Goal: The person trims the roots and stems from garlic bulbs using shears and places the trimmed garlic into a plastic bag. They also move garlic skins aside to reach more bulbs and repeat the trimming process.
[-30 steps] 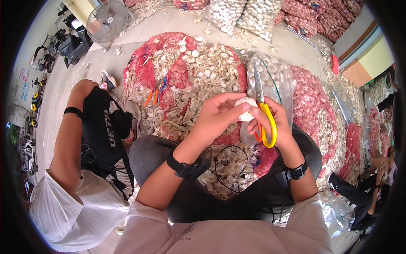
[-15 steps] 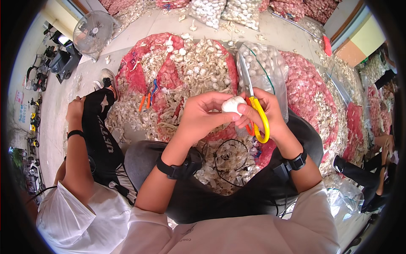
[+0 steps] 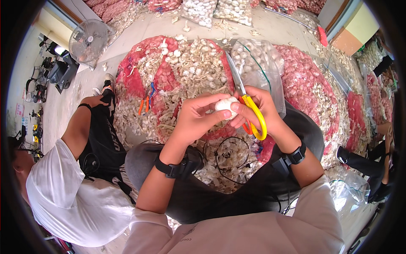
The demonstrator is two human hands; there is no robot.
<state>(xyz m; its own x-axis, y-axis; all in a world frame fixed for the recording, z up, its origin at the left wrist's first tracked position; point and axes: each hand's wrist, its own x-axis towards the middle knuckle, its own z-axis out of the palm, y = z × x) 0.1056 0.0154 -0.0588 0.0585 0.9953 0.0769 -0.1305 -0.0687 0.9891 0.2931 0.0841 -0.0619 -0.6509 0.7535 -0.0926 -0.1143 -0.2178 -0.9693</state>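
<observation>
Between my two hands is a white garlic bulb. My left hand grips it from the left with thumb and fingers. My right hand pinches its right side with the thumb, and the same hand carries scissors with yellow and orange handles. The scissors' blades point up and away, lying close together, clear of the bulb. Beyond my hands spreads an opened red mesh sack heaped with garlic bulbs and loose skins. Dry garlic skins also cover the floor between my legs, with a black cable over them.
At my left sits a co-worker in a white shirt. Orange-handled pliers-like tools lie on the heap. A clear bag of bulbs and a full red mesh sack stand at right. A fan is far left.
Both hands have shifted slightly left with the bulb and scissors, and the bulb is turned a little. The co-worker at left has leaned back, their hand sliding along the leg.
</observation>
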